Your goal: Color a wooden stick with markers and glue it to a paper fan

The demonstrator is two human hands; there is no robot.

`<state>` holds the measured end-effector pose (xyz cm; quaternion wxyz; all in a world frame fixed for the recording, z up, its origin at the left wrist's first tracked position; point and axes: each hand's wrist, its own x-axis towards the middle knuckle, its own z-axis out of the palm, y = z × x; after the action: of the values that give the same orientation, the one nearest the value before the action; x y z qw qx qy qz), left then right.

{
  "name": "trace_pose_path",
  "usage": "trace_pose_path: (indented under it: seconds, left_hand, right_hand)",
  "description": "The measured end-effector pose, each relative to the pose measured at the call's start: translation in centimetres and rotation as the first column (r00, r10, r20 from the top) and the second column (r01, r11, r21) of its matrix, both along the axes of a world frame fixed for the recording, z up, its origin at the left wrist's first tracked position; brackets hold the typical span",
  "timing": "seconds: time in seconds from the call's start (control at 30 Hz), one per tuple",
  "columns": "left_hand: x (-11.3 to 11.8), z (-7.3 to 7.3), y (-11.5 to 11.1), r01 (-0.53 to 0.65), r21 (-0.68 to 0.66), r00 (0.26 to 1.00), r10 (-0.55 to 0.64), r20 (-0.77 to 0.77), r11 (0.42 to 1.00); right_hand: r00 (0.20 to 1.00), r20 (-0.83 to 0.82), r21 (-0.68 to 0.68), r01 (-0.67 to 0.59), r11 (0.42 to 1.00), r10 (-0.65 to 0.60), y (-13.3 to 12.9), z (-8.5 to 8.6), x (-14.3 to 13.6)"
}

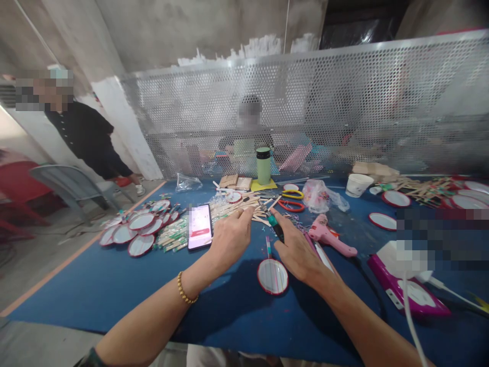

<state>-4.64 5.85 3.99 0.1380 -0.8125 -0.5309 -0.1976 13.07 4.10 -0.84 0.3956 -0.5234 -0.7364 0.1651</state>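
My left hand (231, 235) is closed in a pinch over the pile of thin wooden sticks (225, 208). Whatever its fingertips hold is too small to make out. In my right hand (296, 250) is a small tool with a black and green handle (275, 227); its tip points toward the left fingertips. Below and between the hands, a small round mirror-like disc with a red rim (272, 277) lies on the blue table (225, 316), a short stick handle pointing away from me. Left of my left hand, a lit phone (199, 227) rests against green-marked sticks (173, 234).
Red-rimmed discs (141, 221) are heaped at left. A pink glue gun (331, 237), scissors (291, 205), a paper cup (358, 185) and a magenta device (410, 290) with a white cable lie right. A green bottle (263, 168) stands before a perforated metal screen (324, 102). People are beyond.
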Motion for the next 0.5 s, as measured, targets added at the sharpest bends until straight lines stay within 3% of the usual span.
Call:
trace_pose_path:
  seconds: [0.5]
  left_hand:
    - [0.14,0.22,-0.32,-0.054,-0.066,0.996,0.048,-0.077,0.996]
  right_hand:
    - [1.0,-0.004,-0.026,0.018,1.0,-0.018,0.01,0.04,-0.25]
